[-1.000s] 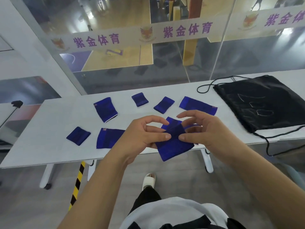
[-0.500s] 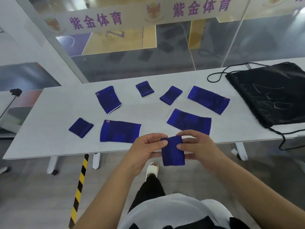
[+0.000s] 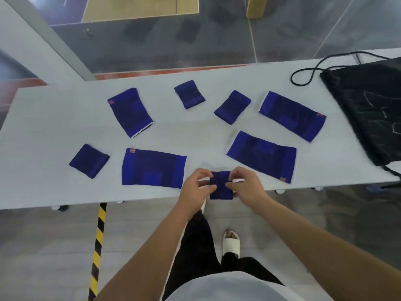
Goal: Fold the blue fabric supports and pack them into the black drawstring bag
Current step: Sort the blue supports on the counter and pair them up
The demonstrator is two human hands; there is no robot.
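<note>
From the head view, the left hand [image 3: 196,187] and right hand [image 3: 246,185] pinch a small folded blue support [image 3: 221,185] between them at the near edge of the surface [image 3: 54,118]. Seven more supports lie spread across it; the black drawstring bag [image 3: 366,101] rests far right.

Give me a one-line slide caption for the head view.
Both hands, left hand and right hand, fold a small blue support at the table edge; seven more lie flat beside the black bag.
</note>
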